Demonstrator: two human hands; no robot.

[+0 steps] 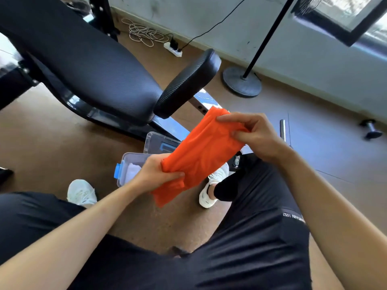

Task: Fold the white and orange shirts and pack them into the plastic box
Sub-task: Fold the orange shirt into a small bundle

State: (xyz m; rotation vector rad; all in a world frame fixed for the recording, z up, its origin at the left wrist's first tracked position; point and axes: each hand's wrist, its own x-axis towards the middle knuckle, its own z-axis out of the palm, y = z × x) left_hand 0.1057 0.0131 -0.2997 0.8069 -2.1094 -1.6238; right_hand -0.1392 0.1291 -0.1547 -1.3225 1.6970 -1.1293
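The orange shirt (pixel 201 151) is folded into a narrow bundle and held in the air above my knees. My left hand (pixel 157 173) grips its near end and my right hand (pixel 254 135) pinches its far end. Below it on the floor stands the clear plastic box (pixel 129 159) with blue latches, partly hidden by the shirt and my left hand. White cloth, the white shirt (pixel 133 171), lies inside the box. The box's clear lid (pixel 156 142) rests just behind it.
A black padded weight bench (pixel 88 65) fills the upper left. A lamp stand base (pixel 241 81) sits by the wall, with a power strip (pixel 172 49) and coiled cables. A small dumbbell (pixel 370 129) lies at the right. My white shoes (pixel 81 192) flank the box.
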